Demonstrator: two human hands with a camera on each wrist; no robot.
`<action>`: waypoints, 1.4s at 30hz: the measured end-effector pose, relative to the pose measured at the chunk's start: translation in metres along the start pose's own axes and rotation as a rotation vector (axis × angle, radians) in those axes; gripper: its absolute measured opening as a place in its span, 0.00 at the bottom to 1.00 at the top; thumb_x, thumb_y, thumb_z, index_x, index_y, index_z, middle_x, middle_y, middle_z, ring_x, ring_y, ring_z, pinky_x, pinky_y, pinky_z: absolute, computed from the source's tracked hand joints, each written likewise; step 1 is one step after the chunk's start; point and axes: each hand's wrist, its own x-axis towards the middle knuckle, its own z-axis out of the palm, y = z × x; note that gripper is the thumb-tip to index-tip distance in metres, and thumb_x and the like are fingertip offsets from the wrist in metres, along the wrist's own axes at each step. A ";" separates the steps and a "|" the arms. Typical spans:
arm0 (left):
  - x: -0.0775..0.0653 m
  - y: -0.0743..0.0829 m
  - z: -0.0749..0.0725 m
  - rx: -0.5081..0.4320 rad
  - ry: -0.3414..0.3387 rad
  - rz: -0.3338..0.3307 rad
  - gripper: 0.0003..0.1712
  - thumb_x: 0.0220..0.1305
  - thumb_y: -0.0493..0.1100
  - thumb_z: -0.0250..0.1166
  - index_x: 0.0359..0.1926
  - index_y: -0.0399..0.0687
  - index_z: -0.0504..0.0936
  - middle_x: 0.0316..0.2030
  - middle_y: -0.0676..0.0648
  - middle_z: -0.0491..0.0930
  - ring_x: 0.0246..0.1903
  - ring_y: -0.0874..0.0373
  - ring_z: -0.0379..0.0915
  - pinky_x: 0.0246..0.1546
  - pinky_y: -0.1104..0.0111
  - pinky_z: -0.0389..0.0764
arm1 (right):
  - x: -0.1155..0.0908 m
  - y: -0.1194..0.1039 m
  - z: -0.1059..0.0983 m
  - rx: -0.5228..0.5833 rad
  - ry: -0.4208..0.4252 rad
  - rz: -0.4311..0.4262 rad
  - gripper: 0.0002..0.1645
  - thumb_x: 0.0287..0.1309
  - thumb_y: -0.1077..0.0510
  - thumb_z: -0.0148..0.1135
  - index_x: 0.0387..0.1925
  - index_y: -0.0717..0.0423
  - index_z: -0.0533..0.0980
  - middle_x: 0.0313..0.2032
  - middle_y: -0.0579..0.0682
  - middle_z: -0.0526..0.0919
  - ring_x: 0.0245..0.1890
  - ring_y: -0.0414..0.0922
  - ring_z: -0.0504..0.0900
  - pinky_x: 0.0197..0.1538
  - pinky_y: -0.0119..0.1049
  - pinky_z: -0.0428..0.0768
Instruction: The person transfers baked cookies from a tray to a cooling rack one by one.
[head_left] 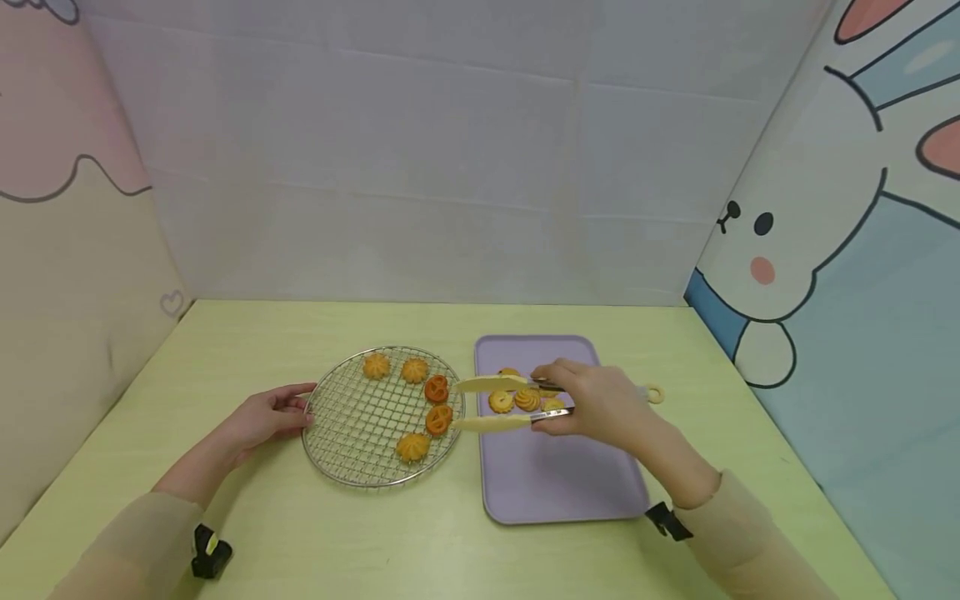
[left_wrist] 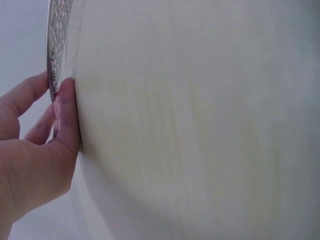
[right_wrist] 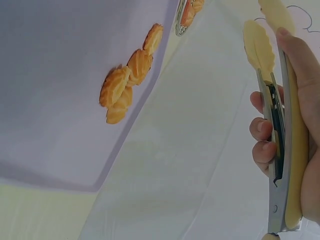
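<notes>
My left hand (head_left: 262, 423) pinches the left rim of a round wire cooling rack (head_left: 348, 437); in the left wrist view thumb and fingers (left_wrist: 36, 94) lie on either side of that rim. On the rack sit several cookies: golden ridged ones (head_left: 413, 447) and two orange-red ones (head_left: 438, 420) along its right side. My right hand (head_left: 603, 404) grips cream-tipped metal tongs (right_wrist: 278, 195) above a purple tray (head_left: 562, 487). The tongs' tips are spread apart, pointing left at the rack's right edge, with nothing between them. Several golden cookies (right_wrist: 117, 85) lie on the tray, partly hidden by the tongs.
Rack and tray stand side by side on a pale yellow-green table (head_left: 360, 550), a narrow gap between them. A white wall (head_left: 412, 167) rises behind; printed panels with a cartoon rabbit (head_left: 795, 250) and a pink-cream pattern (head_left: 67, 275) flank the table.
</notes>
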 end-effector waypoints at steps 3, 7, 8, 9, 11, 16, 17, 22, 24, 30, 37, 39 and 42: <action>0.000 0.000 0.000 0.004 0.000 0.003 0.44 0.58 0.42 0.68 0.71 0.38 0.55 0.44 0.46 0.67 0.41 0.61 0.66 0.40 0.73 0.78 | -0.005 0.004 -0.005 0.001 0.000 0.008 0.37 0.36 0.35 0.74 0.47 0.49 0.77 0.37 0.42 0.82 0.22 0.35 0.75 0.21 0.28 0.71; 0.000 0.000 0.000 0.000 -0.001 0.004 0.44 0.58 0.42 0.68 0.71 0.38 0.55 0.44 0.47 0.68 0.41 0.62 0.66 0.40 0.74 0.78 | -0.011 0.011 -0.011 -0.010 0.003 0.023 0.36 0.37 0.35 0.73 0.47 0.48 0.77 0.37 0.42 0.82 0.25 0.36 0.78 0.24 0.29 0.75; 0.000 0.000 0.000 0.000 -0.002 0.004 0.44 0.58 0.42 0.68 0.71 0.38 0.55 0.44 0.47 0.68 0.41 0.62 0.66 0.40 0.74 0.78 | -0.012 0.013 -0.012 -0.013 0.008 0.024 0.35 0.37 0.35 0.73 0.46 0.48 0.77 0.37 0.42 0.83 0.25 0.36 0.79 0.24 0.30 0.75; 0.000 0.000 0.000 -0.002 -0.004 0.006 0.44 0.58 0.42 0.68 0.71 0.38 0.55 0.44 0.47 0.68 0.41 0.62 0.66 0.40 0.74 0.78 | -0.014 0.015 -0.014 -0.015 0.011 0.026 0.35 0.37 0.35 0.73 0.46 0.48 0.77 0.37 0.41 0.83 0.26 0.37 0.79 0.25 0.30 0.76; 0.000 0.000 0.001 -0.004 -0.006 0.005 0.44 0.58 0.42 0.68 0.71 0.38 0.55 0.44 0.47 0.68 0.40 0.62 0.67 0.40 0.74 0.78 | -0.017 0.020 -0.017 -0.015 0.014 0.027 0.36 0.36 0.34 0.74 0.45 0.48 0.77 0.37 0.41 0.82 0.28 0.36 0.80 0.26 0.30 0.77; 0.000 0.000 0.001 0.001 -0.004 0.003 0.44 0.58 0.42 0.68 0.71 0.38 0.55 0.45 0.46 0.67 0.41 0.62 0.66 0.40 0.74 0.78 | -0.027 0.030 -0.023 -0.001 0.000 0.034 0.36 0.35 0.36 0.75 0.45 0.50 0.76 0.36 0.40 0.81 0.26 0.35 0.76 0.25 0.28 0.74; 0.000 0.000 0.001 0.002 0.000 0.001 0.44 0.58 0.42 0.68 0.71 0.39 0.55 0.45 0.46 0.67 0.41 0.61 0.66 0.40 0.74 0.78 | -0.029 0.032 -0.024 0.000 -0.001 0.034 0.36 0.35 0.37 0.76 0.45 0.50 0.76 0.36 0.40 0.81 0.26 0.34 0.75 0.24 0.28 0.73; 0.002 -0.001 0.000 0.000 0.001 0.008 0.45 0.58 0.43 0.68 0.71 0.39 0.56 0.45 0.46 0.67 0.41 0.61 0.66 0.41 0.74 0.78 | -0.038 0.041 -0.029 -0.012 0.029 0.008 0.35 0.34 0.38 0.76 0.44 0.51 0.77 0.35 0.40 0.80 0.24 0.34 0.75 0.22 0.27 0.71; 0.003 -0.001 -0.001 -0.002 -0.001 0.010 0.44 0.58 0.43 0.68 0.71 0.39 0.56 0.45 0.46 0.67 0.41 0.61 0.66 0.41 0.74 0.78 | -0.041 0.045 -0.029 -0.021 0.042 -0.005 0.36 0.33 0.38 0.76 0.44 0.51 0.77 0.35 0.40 0.80 0.24 0.34 0.76 0.22 0.27 0.72; 0.002 -0.001 -0.002 -0.011 -0.006 0.011 0.44 0.59 0.41 0.67 0.71 0.38 0.55 0.44 0.46 0.67 0.41 0.62 0.67 0.41 0.73 0.78 | -0.051 0.055 -0.025 -0.025 0.018 0.010 0.36 0.32 0.38 0.77 0.44 0.52 0.76 0.35 0.40 0.81 0.27 0.35 0.79 0.24 0.29 0.75; 0.000 0.000 -0.001 -0.004 -0.010 0.012 0.43 0.59 0.41 0.67 0.71 0.38 0.55 0.44 0.46 0.67 0.40 0.62 0.67 0.41 0.73 0.78 | -0.058 0.065 -0.019 -0.011 -0.038 0.100 0.39 0.32 0.38 0.77 0.47 0.51 0.74 0.38 0.42 0.82 0.33 0.39 0.82 0.29 0.35 0.80; 0.000 0.000 -0.001 -0.003 -0.011 0.011 0.44 0.59 0.41 0.67 0.71 0.38 0.55 0.44 0.46 0.67 0.41 0.62 0.67 0.41 0.73 0.78 | -0.060 0.068 -0.017 -0.011 -0.047 0.121 0.39 0.33 0.39 0.77 0.47 0.52 0.74 0.38 0.43 0.82 0.33 0.40 0.82 0.30 0.36 0.80; 0.000 0.000 -0.001 0.004 -0.005 0.006 0.44 0.59 0.42 0.67 0.71 0.39 0.55 0.45 0.46 0.68 0.41 0.61 0.67 0.41 0.74 0.78 | -0.062 0.071 -0.015 -0.012 -0.073 0.152 0.40 0.35 0.38 0.76 0.48 0.53 0.73 0.39 0.45 0.83 0.33 0.42 0.83 0.30 0.38 0.80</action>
